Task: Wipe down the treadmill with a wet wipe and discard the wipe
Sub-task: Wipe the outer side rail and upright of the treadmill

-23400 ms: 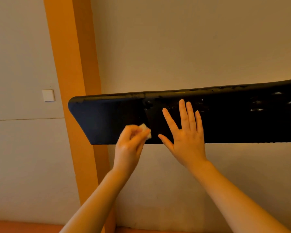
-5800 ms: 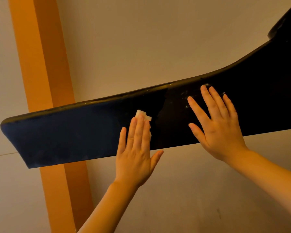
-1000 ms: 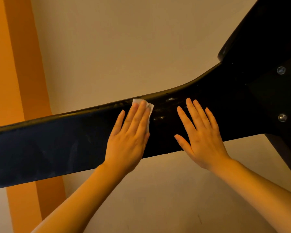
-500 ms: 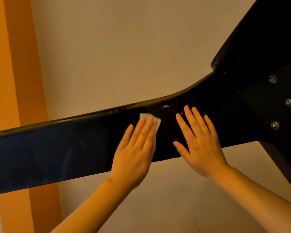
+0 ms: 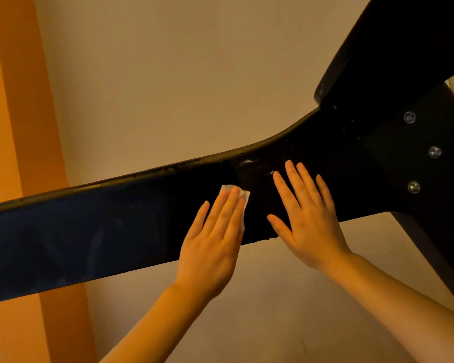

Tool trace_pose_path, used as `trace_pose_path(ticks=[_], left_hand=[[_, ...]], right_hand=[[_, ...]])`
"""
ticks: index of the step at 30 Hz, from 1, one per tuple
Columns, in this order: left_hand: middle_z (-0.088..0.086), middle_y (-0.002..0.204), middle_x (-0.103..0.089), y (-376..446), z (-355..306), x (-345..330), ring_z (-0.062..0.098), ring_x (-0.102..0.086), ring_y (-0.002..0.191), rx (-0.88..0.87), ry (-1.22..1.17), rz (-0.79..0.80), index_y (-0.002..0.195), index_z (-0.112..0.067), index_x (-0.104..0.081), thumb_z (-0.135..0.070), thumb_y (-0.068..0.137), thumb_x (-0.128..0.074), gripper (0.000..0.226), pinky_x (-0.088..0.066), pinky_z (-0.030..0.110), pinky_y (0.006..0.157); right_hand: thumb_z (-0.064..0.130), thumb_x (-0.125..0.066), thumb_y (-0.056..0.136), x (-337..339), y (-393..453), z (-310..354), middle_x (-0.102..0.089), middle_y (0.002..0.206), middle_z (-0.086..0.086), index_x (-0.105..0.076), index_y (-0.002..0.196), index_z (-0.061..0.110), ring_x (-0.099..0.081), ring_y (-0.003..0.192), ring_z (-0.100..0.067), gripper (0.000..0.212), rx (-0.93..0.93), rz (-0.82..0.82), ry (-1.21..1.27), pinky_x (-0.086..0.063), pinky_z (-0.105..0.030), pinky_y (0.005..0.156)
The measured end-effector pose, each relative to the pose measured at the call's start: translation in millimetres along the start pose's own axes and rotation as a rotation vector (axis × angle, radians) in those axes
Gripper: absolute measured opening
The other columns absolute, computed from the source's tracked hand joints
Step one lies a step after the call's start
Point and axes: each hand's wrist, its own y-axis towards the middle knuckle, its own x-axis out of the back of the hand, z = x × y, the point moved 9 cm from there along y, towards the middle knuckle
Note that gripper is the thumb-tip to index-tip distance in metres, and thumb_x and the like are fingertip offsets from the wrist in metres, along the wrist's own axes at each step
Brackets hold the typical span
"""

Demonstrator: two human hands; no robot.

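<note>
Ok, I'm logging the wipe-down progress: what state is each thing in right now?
left hand: flat, fingers straight, pressing the wet wipe on the treadmill arm.
wet wipe: folded, mostly hidden under the fingers.
right hand: flat, fingers spread, resting on the arm.
treadmill arm: black, streaky.

Plain indoor room: beige wall (image 5: 194, 74), orange vertical stripe (image 5: 24, 100), black treadmill (image 5: 89, 231).

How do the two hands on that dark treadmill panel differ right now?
The left hand presses a white wet wipe under its fingers; the right hand has nothing under it. The left hand's fingers lie close together, while the right hand's are spread, thumb splayed. The right hand sits nearer the bolted joint. Both lie flat, palm down, on the treadmill panel.
</note>
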Motion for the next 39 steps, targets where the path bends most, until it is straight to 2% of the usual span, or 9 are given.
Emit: trace_pose_path(ticks=[2, 7, 14, 18, 21, 27, 33, 39], left_hand=[[0.011, 0.163, -0.012, 0.3, 1.2, 1.0, 0.025, -0.006, 0.151, -0.034, 0.032, 0.007, 0.155, -0.008, -0.021, -0.031, 0.105, -0.027, 0.055, -0.011, 0.043, 0.122], [0.011, 0.164, -0.006, 29.2, 12.0, 8.4, 0.024, 0.000, 0.152, -0.017, 0.092, 0.010, 0.156, -0.008, -0.013, -0.034, 0.107, -0.022, 0.057, -0.007, 0.042, 0.123], [0.012, 0.162, -0.016, -8.3, 20.3, 6.7, 0.026, -0.010, 0.151, -0.080, 0.089, 0.016, 0.154, -0.007, -0.022, -0.033, 0.106, -0.024, 0.055, -0.011, 0.042, 0.122], [0.010, 0.163, -0.008, 43.0, 15.7, 15.4, 0.025, -0.002, 0.152, -0.101, 0.122, -0.009, 0.156, -0.008, -0.014, -0.034, 0.106, -0.022, 0.056, -0.006, 0.042, 0.123], [0.009, 0.164, -0.005, 58.7, 14.8, 17.4, 0.024, 0.001, 0.152, -0.118, 0.143, -0.015, 0.156, -0.008, -0.010, -0.034, 0.107, -0.019, 0.056, -0.004, 0.041, 0.123], [0.010, 0.163, -0.011, 22.8, 23.0, 15.6, 0.025, -0.005, 0.151, -0.157, 0.146, 0.007, 0.155, -0.008, -0.018, -0.034, 0.106, -0.021, 0.056, -0.007, 0.042, 0.123], [0.009, 0.163, -0.008, 74.7, 3.5, 20.5, 0.025, -0.003, 0.151, -0.239, 0.164, -0.006, 0.156, -0.008, -0.015, -0.036, 0.107, -0.017, 0.056, -0.004, 0.042, 0.123], [0.010, 0.163, -0.015, 32.6, 22.9, 19.8, 0.026, -0.009, 0.151, -0.339, 0.177, 0.031, 0.155, -0.008, -0.021, -0.033, 0.106, -0.020, 0.054, -0.012, 0.043, 0.122]], right_hand=[[0.058, -0.020, 0.100, -0.4, 0.4, 0.2, -0.019, 0.163, -0.012, -0.020, 0.156, 0.017, -0.014, 0.151, -0.030, 0.069, 0.000, 0.005, -0.002, -0.020, -0.050, 0.119], [0.058, -0.021, 0.100, -0.5, -0.2, 0.5, -0.019, 0.163, -0.012, -0.020, 0.156, 0.017, -0.015, 0.151, -0.030, 0.069, -0.001, 0.005, -0.003, -0.020, -0.049, 0.119], [0.058, -0.022, 0.100, -0.5, -1.4, -2.0, -0.018, 0.163, -0.011, -0.018, 0.156, 0.017, -0.013, 0.151, -0.029, 0.070, 0.036, 0.018, -0.005, -0.019, -0.048, 0.119], [0.059, -0.021, 0.100, -1.3, -1.2, -1.4, -0.019, 0.163, -0.011, -0.019, 0.156, 0.018, -0.014, 0.151, -0.030, 0.070, 0.025, 0.023, -0.012, -0.018, -0.048, 0.120], [0.061, -0.021, 0.100, -1.8, -1.2, -2.2, -0.018, 0.163, -0.010, -0.019, 0.156, 0.017, -0.013, 0.151, -0.028, 0.071, 0.034, 0.024, -0.008, -0.012, -0.043, 0.121], [0.064, -0.022, 0.099, -0.5, -5.3, -11.9, -0.016, 0.164, -0.009, -0.021, 0.156, 0.014, -0.010, 0.152, -0.025, 0.076, 0.026, 0.032, 0.035, -0.005, -0.038, 0.122], [0.065, -0.021, 0.099, 0.8, -5.2, -11.2, -0.018, 0.163, -0.008, -0.022, 0.156, 0.015, -0.012, 0.152, -0.026, 0.076, 0.027, 0.016, 0.046, -0.007, -0.038, 0.122], [0.065, -0.022, 0.099, 3.6, -6.1, -13.6, -0.017, 0.163, -0.008, -0.020, 0.155, 0.015, -0.013, 0.151, -0.026, 0.075, 0.049, -0.007, 0.056, -0.009, -0.039, 0.122]])
